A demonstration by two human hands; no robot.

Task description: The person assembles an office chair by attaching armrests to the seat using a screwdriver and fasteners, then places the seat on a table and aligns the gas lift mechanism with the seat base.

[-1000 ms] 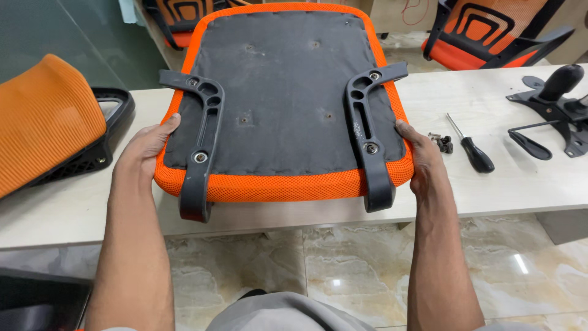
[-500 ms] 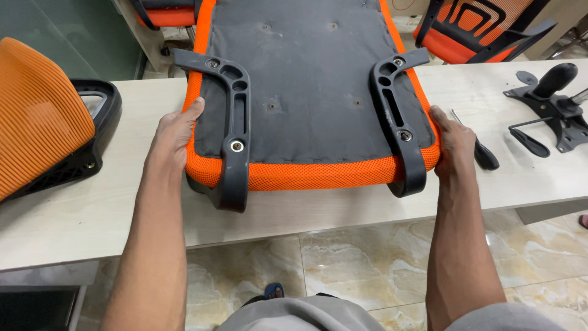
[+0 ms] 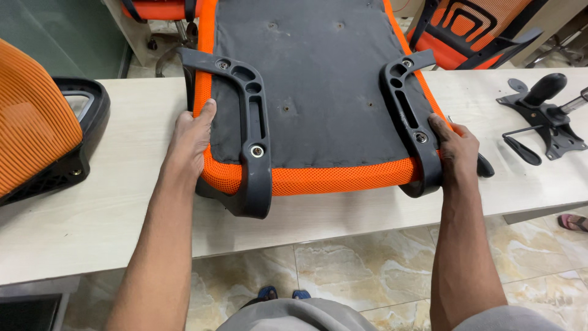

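Head view: upturned orange chair seat lying underside up on the pale worktop, near the front edge, roughly midway along it. Left hand clasped on the seat's left rim, thumb laid up along the orange edge, just beside the left black armrest bracket. Right hand wrapped around the seat's right rim, fingers curled over the lower end of the right black bracket. Both grips closed on the seat. Orange mesh chair back with black frame at the worktop's left end. Black chair mechanism with levers toward the right end, well apart from the seat. Orange chairs standing beyond the far edge. Marbled floor tiles below the front edge.
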